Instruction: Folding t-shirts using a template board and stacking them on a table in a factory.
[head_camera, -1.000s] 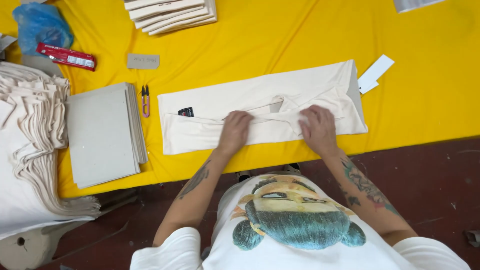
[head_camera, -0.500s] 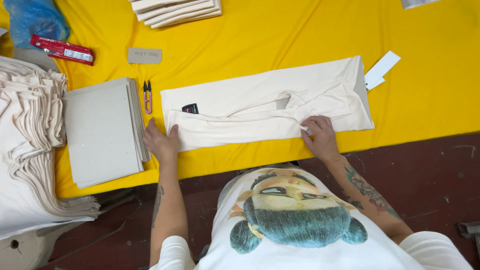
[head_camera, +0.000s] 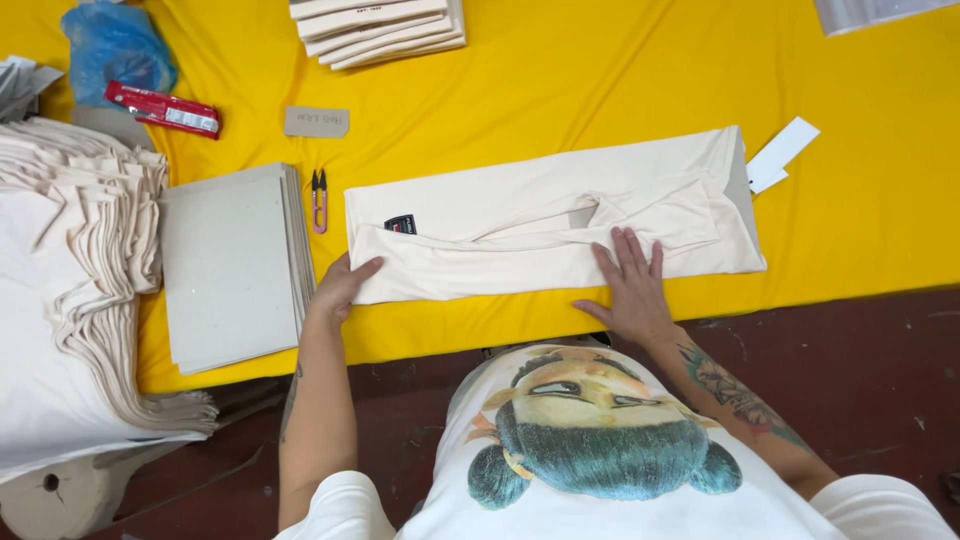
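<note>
A cream garment (head_camera: 540, 225) lies folded into a long strip across the yellow table (head_camera: 600, 90), with a small dark label near its left end. My left hand (head_camera: 340, 288) rests at the strip's left end, fingers curled against its lower corner. My right hand (head_camera: 632, 285) lies flat, fingers spread, on the strip's lower edge, right of its middle. Neither hand holds anything else.
A stack of grey cardboard sheets (head_camera: 230, 265) sits left of the garment, with small thread snips (head_camera: 319, 200) between them. A big pile of cream garments (head_camera: 70, 290) fills the far left. Folded cream pieces (head_camera: 380, 30), a red packet (head_camera: 162, 108), a blue bag (head_camera: 115, 45) and white paper tags (head_camera: 780, 155) lie around.
My left hand slid from the garment's middle out to its left end. My right hand moved left along the lower edge and flattened. The garment looks smoother.
</note>
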